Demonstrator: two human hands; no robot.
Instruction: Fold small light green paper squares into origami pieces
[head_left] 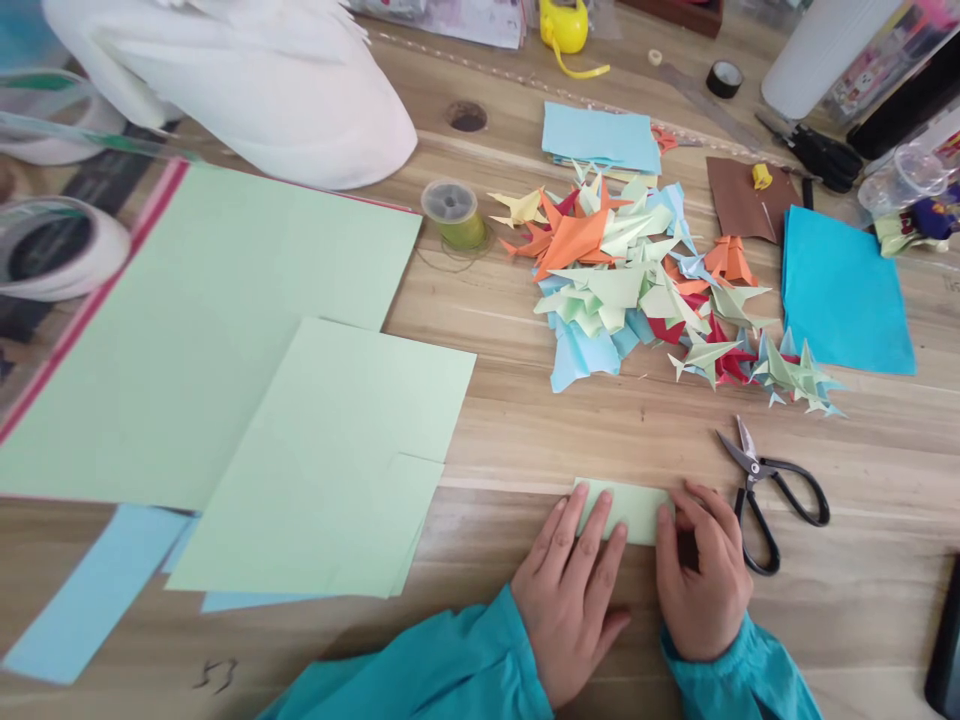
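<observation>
A small folded strip of pale green paper [631, 512] lies on the wooden table in front of me. My left hand [568, 585] rests flat across its left part, fingers stretched out and slightly spread. At the strip's right end, my right hand [705, 575] has its fingers curled, with thumb and forefinger closed on the edge. Black-handled scissors [754, 468] lie partly opened just right of my right hand. Beyond the strip is a heap of folded paper cranes [577, 240] in orange, green, blue and red.
Large green paper sheets [330, 460] lie at left, over blue strips [105, 590]. A thread spool [454, 215], light blue paper [600, 135], bright blue paper [847, 290] and brown paper [739, 195] surround the heap. Tape rolls [105, 250] stand at far left.
</observation>
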